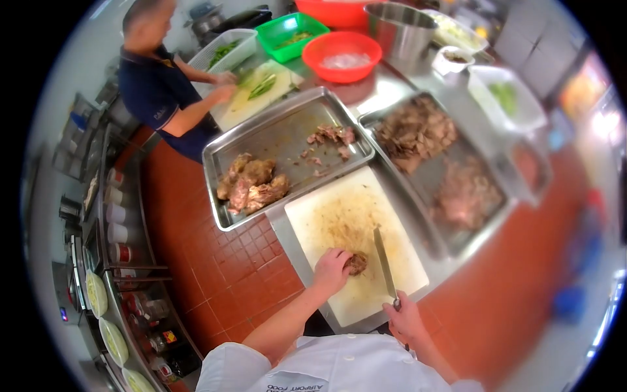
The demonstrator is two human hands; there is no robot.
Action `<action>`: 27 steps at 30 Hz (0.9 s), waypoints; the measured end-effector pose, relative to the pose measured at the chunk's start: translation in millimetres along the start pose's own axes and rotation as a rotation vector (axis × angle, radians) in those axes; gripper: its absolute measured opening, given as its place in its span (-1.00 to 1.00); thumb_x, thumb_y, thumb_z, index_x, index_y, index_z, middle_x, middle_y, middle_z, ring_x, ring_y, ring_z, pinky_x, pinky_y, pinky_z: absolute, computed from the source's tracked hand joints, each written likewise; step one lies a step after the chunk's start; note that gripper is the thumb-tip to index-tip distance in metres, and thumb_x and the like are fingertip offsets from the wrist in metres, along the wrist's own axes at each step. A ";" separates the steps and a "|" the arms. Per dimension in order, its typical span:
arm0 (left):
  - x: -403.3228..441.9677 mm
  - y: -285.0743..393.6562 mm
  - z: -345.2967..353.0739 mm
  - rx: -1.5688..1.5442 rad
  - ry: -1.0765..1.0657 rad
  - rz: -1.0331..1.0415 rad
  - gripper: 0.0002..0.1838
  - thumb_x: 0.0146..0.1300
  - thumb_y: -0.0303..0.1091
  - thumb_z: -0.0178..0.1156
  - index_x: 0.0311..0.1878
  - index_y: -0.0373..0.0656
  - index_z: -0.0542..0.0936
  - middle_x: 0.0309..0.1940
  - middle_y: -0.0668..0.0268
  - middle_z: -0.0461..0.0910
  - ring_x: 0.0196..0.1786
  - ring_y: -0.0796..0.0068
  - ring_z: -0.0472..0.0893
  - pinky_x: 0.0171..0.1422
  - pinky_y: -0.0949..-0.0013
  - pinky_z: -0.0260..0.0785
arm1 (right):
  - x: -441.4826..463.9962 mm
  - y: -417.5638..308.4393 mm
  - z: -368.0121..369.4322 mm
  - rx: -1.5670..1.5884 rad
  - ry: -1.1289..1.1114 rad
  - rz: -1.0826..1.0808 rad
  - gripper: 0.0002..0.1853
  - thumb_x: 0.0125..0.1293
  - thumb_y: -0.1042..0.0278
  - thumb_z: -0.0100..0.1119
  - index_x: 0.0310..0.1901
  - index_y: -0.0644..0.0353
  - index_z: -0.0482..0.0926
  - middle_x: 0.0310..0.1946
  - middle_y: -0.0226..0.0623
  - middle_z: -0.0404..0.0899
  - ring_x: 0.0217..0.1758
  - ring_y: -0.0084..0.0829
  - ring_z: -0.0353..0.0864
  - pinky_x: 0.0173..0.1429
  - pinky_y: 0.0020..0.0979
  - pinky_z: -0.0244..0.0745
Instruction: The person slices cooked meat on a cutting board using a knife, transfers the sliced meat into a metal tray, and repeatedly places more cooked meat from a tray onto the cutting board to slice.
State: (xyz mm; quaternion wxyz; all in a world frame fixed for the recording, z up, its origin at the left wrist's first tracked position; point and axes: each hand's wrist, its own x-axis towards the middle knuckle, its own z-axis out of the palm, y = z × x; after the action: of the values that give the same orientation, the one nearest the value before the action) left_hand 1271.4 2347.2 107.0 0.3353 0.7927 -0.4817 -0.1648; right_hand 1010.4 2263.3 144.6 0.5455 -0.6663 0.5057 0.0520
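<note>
On a white cutting board (346,304) marked with brown stains, my left hand (331,271) is closed over a small browned piece of meat (356,263), pressing it to the surface. My right hand (406,317) grips the handle of a knife (385,264), whose long blade points away from me, just right of the meat and apart from it. Beyond the board, a metal tray (287,140) holds large cooked meat chunks (251,183) and a few scraps (330,135). A second metal tray (418,186) on the right carries sliced meat (418,130) in two piles.
Across the table a person (160,78) works over another cutting board (245,114) with green vegetables. A red bowl (341,55), a green basket (289,36), a steel pot (400,29) and a white container (506,98) stand at the back. Shelves (121,274) line the left.
</note>
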 end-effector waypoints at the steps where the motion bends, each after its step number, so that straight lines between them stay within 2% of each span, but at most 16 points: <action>1: -0.1 0.8 0.3 -0.001 -0.011 0.008 -0.65 0.12 -0.48 0.45 0.02 -0.13 0.69 0.01 0.15 0.64 0.12 0.01 0.60 0.21 0.07 0.52 | -2.0 -4.6 -3.5 0.029 -0.018 0.025 -0.44 0.42 0.08 0.35 0.33 0.23 0.54 -0.40 -0.08 0.66 -0.32 -0.08 0.69 -0.13 -0.13 0.58; 2: 0.1 1.9 -0.2 -0.002 -0.023 0.017 -0.64 0.12 -0.49 0.44 0.03 -0.15 0.69 0.02 0.13 0.64 0.13 -0.02 0.60 0.21 0.07 0.53 | -2.1 -7.7 -6.2 0.059 -0.034 0.052 -0.44 0.42 0.08 0.34 0.32 0.23 0.55 -0.39 -0.05 0.67 -0.32 -0.03 0.70 -0.12 -0.11 0.58; 5: 0.1 -4.9 4.7 -0.006 0.010 0.070 -0.63 0.10 -0.52 0.45 0.02 -0.16 0.69 0.04 0.12 0.64 0.13 -0.04 0.60 0.22 0.06 0.53 | 2.8 0.8 -7.1 -0.073 0.038 -0.055 -0.50 0.43 0.09 0.31 0.26 0.23 0.58 -0.39 0.03 0.68 -0.30 0.06 0.70 -0.13 -0.07 0.58; 9: -7.5 -13.4 17.8 -0.014 -0.002 0.099 -0.62 0.08 -0.56 0.45 0.01 -0.17 0.68 0.06 0.14 0.64 0.14 -0.04 0.59 0.23 0.06 0.52 | 0.7 -12.2 -9.4 -0.087 0.099 -0.078 -0.63 0.44 0.07 0.27 0.02 0.24 0.60 -0.39 0.11 0.67 -0.25 0.21 0.68 -0.17 0.04 0.54; 17: 6.3 7.0 -0.2 0.014 -0.081 0.180 -0.64 0.10 -0.61 0.35 0.01 -0.15 0.69 0.08 0.15 0.64 0.16 -0.01 0.58 0.25 0.07 0.51 | 7.9 -49.2 -14.5 -0.376 0.073 -0.302 -0.73 0.45 0.14 0.23 -0.05 0.17 0.60 -0.46 -0.07 0.68 -0.34 0.06 0.70 -0.26 0.02 0.56; 21: 8.4 4.3 5.5 0.082 -0.072 0.270 -0.59 0.12 -0.60 0.28 0.09 -0.14 0.69 0.07 0.20 0.65 0.15 0.03 0.57 0.23 0.13 0.53 | 10.1 -48.0 -5.2 -0.450 0.075 -0.388 -0.76 0.47 0.18 0.19 -0.02 0.16 0.58 -0.43 -0.12 0.70 -0.37 0.01 0.71 -0.30 0.00 0.56; 27: 10.3 -4.0 10.9 0.087 -0.119 0.254 -0.53 0.11 -0.61 0.28 0.14 -0.14 0.68 0.09 0.19 0.65 0.19 0.02 0.57 0.24 0.11 0.53 | -15.9 -48.6 -12.4 -0.528 0.001 -0.259 -0.75 0.49 0.17 0.19 0.04 0.13 0.55 -0.40 -0.17 0.71 -0.36 -0.01 0.70 -0.28 0.00 0.57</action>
State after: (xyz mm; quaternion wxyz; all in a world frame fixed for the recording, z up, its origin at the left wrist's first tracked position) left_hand 1272.5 2335.4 97.0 0.2895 0.7281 -0.6038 -0.1466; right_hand 1032.3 2258.2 192.2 0.3551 -0.8443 0.3855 0.1116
